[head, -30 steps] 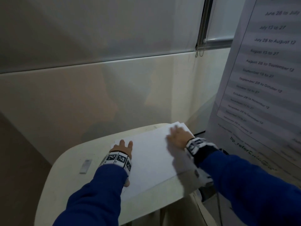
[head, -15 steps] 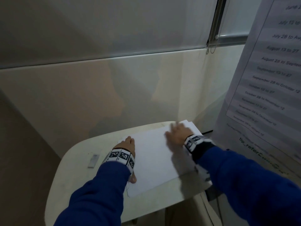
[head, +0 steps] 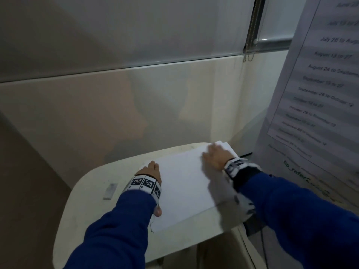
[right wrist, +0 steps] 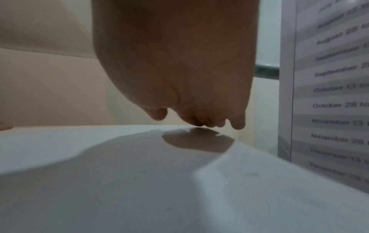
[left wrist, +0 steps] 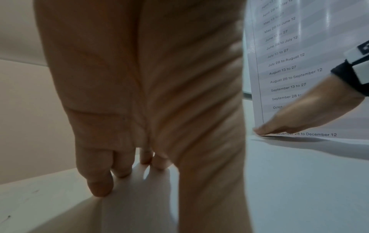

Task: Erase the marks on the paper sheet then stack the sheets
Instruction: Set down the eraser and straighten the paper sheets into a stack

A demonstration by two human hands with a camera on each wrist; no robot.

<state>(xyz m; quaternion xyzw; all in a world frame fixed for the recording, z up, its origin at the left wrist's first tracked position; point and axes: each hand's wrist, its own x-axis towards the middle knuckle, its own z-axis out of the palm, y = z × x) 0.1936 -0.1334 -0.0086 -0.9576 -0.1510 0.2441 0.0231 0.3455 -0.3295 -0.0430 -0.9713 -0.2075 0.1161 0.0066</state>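
left hand [head: 150, 170]: flat, fingers straight, pressing the near-left edge of the top paper sheet [head: 182, 183]; thumb lies along that edge toward the camera; grips nothing. Left wrist view shows fingertips [left wrist: 99, 187] down on the sheet edge.
right hand [head: 215, 157]: grip not closed; fingers mostly extended, tips on or just over the far-right corner of the sheet; blurred in head view. In right wrist view the fingers [right wrist: 201, 121] sit just above their shadow, so real contact: cannot tell. Holds nothing.
sheets: white stack lying flat on the pale rounded surface [head: 93, 193], right half of it. A lower sheet corner [head: 226, 145] pokes out past the right hand at the far right, so the stack looks not yet square.
marks: none visible on the top sheet; judged erasing done, stacking/aligning in hand.
eraser [head: 110, 191]: small grey block, likely the eraser, on the surface left of the left hand, well apart from the sheets, untouched.
key relation: sheets lie directly under both hands; long axis runs from near-left to far-right, diagonal to the person. Left hand pins the near-left end, right hand is nearer the misaligned far-right corner.
next move, judged: right hand nudges the offset corner into line while the left anchors.
risk: top sheet sliding or buckling.
background: printed date-range poster [head: 318, 90] standing at right.
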